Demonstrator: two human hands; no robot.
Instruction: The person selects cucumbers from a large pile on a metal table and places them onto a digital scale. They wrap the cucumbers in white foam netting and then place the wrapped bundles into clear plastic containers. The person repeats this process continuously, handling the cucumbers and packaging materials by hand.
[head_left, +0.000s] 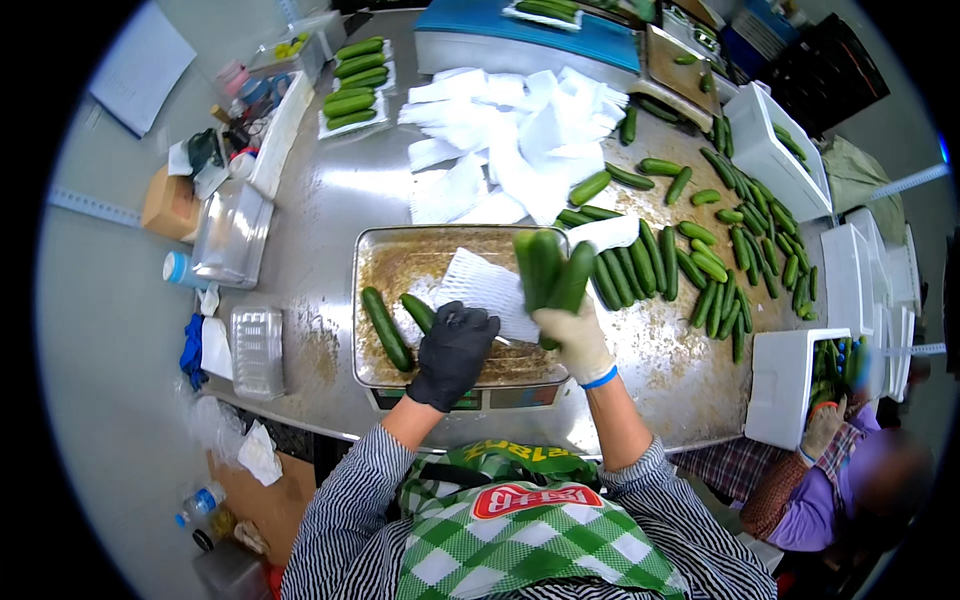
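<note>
My right hand (576, 337), in a pale glove with a blue cuff, grips several cucumbers (546, 270) above the right side of a metal scale tray (465, 234). A white foam net sleeve (480, 289) lies on the tray between my hands. In a black glove, my left hand (456, 352) is over the tray beside the sleeve's lower left edge; whether its fingers hold anything is hidden. One cucumber (386, 330) lies at the tray's left, and another (417, 311) is partly covered by my left hand.
White foam sleeves (510, 135) are heaped behind the tray. Many loose cucumbers (660, 262) cover the right of the steel table. Packed cucumbers (351, 109) stand at the back left, clear plastic containers (257, 352) at the left. A co-worker's gloved hand (823, 427) is at a foam box (780, 390) on the right.
</note>
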